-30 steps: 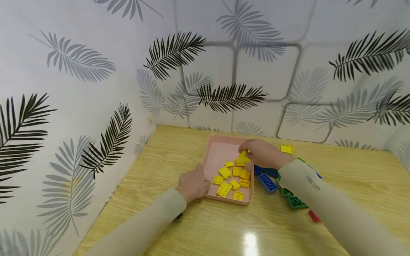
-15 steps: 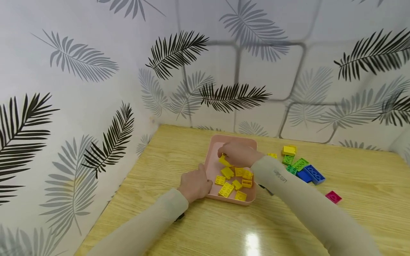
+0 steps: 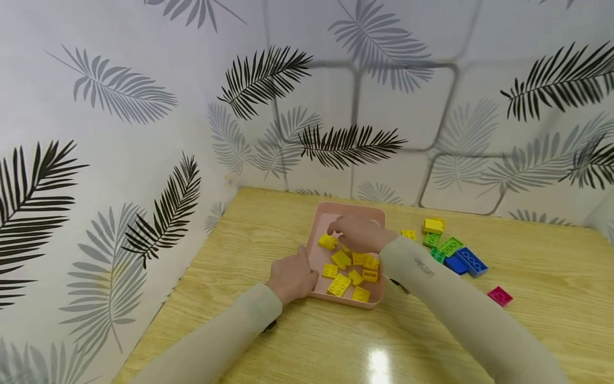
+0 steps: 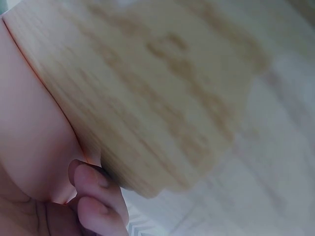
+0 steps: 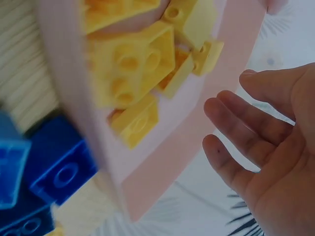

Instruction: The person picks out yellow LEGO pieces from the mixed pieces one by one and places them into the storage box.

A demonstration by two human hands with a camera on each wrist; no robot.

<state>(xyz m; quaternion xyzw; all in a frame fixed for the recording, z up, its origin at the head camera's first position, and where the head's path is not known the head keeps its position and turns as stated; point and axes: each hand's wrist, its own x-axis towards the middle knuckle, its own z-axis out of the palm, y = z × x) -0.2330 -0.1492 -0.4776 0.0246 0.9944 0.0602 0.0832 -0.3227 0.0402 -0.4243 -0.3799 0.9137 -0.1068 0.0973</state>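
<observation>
A pink tray (image 3: 347,208) holding several yellow toy bricks (image 3: 339,285) lies on the wooden table. My left hand (image 3: 292,274) grips the tray's near left rim; the left wrist view shows its curled fingertips (image 4: 96,184) but not the rim. Over the far part of the tray is my right hand (image 3: 357,233), its fingers just beside a yellow brick (image 3: 328,241) that rests inside. The right wrist view has the right fingers (image 5: 246,132) spread and relaxed, nothing between them, and yellow bricks (image 5: 133,59) inside the tray.
Right of the tray lie loose bricks: yellow (image 3: 434,225), green (image 3: 451,246), blue (image 3: 472,261) and a magenta one (image 3: 500,296). Part of this pile is behind the right sleeve (image 3: 431,272). A leaf-patterned wall (image 3: 355,106) borders the table at the back and left.
My right hand has moved left across the tray with yellow bricks and let them go near the far left side. The left hand stays on the rim.
</observation>
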